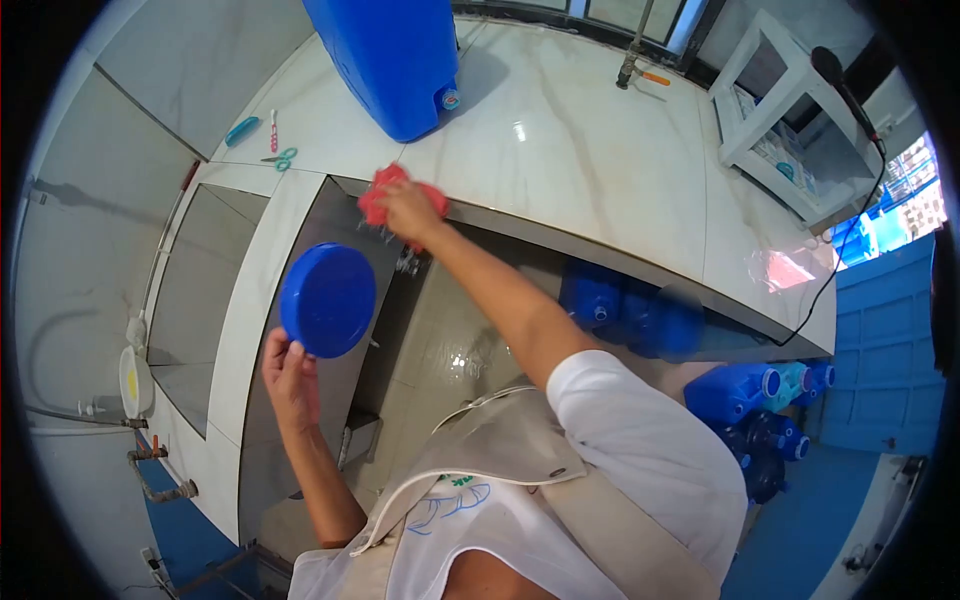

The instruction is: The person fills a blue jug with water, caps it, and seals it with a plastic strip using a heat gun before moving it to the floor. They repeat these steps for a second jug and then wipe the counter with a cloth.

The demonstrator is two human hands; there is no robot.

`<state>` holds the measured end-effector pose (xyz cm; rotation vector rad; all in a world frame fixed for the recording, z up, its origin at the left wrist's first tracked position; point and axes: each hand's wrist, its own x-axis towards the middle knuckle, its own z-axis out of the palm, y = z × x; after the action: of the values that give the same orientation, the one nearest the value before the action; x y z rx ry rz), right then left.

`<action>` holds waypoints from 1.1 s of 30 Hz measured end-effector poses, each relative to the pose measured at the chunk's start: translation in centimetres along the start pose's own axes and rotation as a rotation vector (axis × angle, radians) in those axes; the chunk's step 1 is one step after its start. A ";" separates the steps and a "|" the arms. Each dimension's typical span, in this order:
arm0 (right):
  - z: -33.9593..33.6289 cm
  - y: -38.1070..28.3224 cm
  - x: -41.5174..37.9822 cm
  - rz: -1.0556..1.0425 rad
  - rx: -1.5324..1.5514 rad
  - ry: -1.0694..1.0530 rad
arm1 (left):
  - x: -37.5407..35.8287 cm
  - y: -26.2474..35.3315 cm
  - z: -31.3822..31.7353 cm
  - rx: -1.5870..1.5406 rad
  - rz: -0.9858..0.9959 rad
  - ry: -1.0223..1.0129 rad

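Note:
My left hand (pixel 290 376) pinches the lower edge of a round blue lid (pixel 329 300), holding it up beside the tiled counter. My right hand (pixel 411 212) is closed on a red cloth (pixel 377 196) at the counter's front edge, apart from the lid. A tall blue container (pixel 390 60) with a small spout stands on the counter just behind the cloth. Green-handled scissors (pixel 284 159), a pink and white toothbrush (pixel 274 131) and a teal item (pixel 242 131) lie on the counter to the left.
A tap with an orange handle (pixel 654 78) rises at the counter's back. A white shelf (pixel 790 125) and a black microphone (pixel 840 85) are at the right. Several blue water jugs (pixel 733 392) stand below on the right. A sink basin (pixel 205 300) is at the left.

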<state>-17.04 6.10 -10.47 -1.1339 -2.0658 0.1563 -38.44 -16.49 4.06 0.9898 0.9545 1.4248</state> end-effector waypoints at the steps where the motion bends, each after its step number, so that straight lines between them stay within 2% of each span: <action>1: 1.4 -0.6 0.1 -0.014 -0.008 0.010 | -0.1 -0.2 1.5 0.000 0.000 0.026; 3: 3.0 -1.4 0.8 0.183 0.352 0.135 | 0.3 -0.7 2.8 0.006 0.007 -0.048; 4: 1.0 -2.3 0.9 0.168 0.347 0.141 | 0.4 -1.1 3.4 0.015 -0.013 -0.114; 6: -6.4 -3.1 -0.7 0.555 0.850 0.076 | 0.5 -1.7 4.6 -0.003 -0.017 -0.150; 8: -11.8 -0.3 -3.6 0.523 0.776 0.224 | 0.3 -1.7 5.7 -0.016 -0.043 -0.186; 9: -15.3 1.6 -6.0 0.584 0.780 0.223 | 0.2 -1.5 6.2 -0.043 -0.062 -0.204; 10: -18.8 4.2 -8.7 0.531 0.586 0.288 | 0.2 -1.5 6.6 -0.071 -0.082 -0.222; 12: -27.4 6.1 -14.3 0.704 0.492 0.385 | 0.4 -1.9 6.4 -0.086 -0.100 -0.237; 14: -34.0 8.7 -20.6 0.834 0.254 0.440 | 0.8 -2.0 6.1 -0.096 -0.113 -0.256; 15: -35.9 10.4 -23.9 0.801 0.173 0.531 | 0.8 -1.9 5.9 -0.093 -0.099 -0.236; 16: -37.4 16.2 -31.4 0.712 -0.211 0.485 | 1.3 -1.9 5.7 -0.088 -0.082 -0.221; 17: -37.3 16.0 -33.2 0.842 -0.385 0.324 | 1.4 -2.0 5.2 -0.086 -0.081 -0.223; 18: -36.5 15.6 -32.3 0.843 -0.383 0.327 | 1.4 -2.0 4.7 -0.074 -0.084 -0.191; 20: -33.1 13.7 -29.1 0.840 -0.860 0.138 | 1.2 -1.9 3.7 -0.058 -0.088 -0.164; 22: -28.9 13.6 -25.6 0.794 -0.892 0.214 | 0.9 -1.4 2.4 -0.044 -0.061 -0.121; 25: -20.3 12.3 -17.4 0.620 -0.829 0.301 | 0.2 -0.9 -0.2 -0.029 -0.049 -0.030; 26: -17.8 10.6 -13.9 0.628 -0.725 0.215 | -0.2 -0.6 -1.1 -0.033 -0.026 -0.024; 27: -14.8 9.2 -10.9 0.532 -0.709 0.267 | -0.6 -0.1 -1.9 -0.025 -0.030 0.016; 29: -8.9 6.0 -5.0 0.557 -0.634 0.087 | -1.6 1.0 -3.6 -0.018 -0.020 0.078; 30: -5.4 4.8 -2.5 0.528 -0.541 0.135 | -2.0 1.3 -4.2 -0.021 -0.017 0.098; 31: -3.0 2.0 0.4 0.567 -0.454 0.074 | -2.4 1.7 -4.7 -0.036 0.028 0.102; 32: 0.2 0.6 2.0 0.357 -0.387 0.181 | -2.8 1.9 -5.0 -0.043 0.019 0.124; 33: 2.0 -1.6 4.0 0.321 -0.237 0.111 | -3.0 2.1 -5.4 -0.046 0.002 0.150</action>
<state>-20.77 8.70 -8.93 -1.5810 -1.8281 0.0023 -44.07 -19.76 4.13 0.8596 1.0257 1.5328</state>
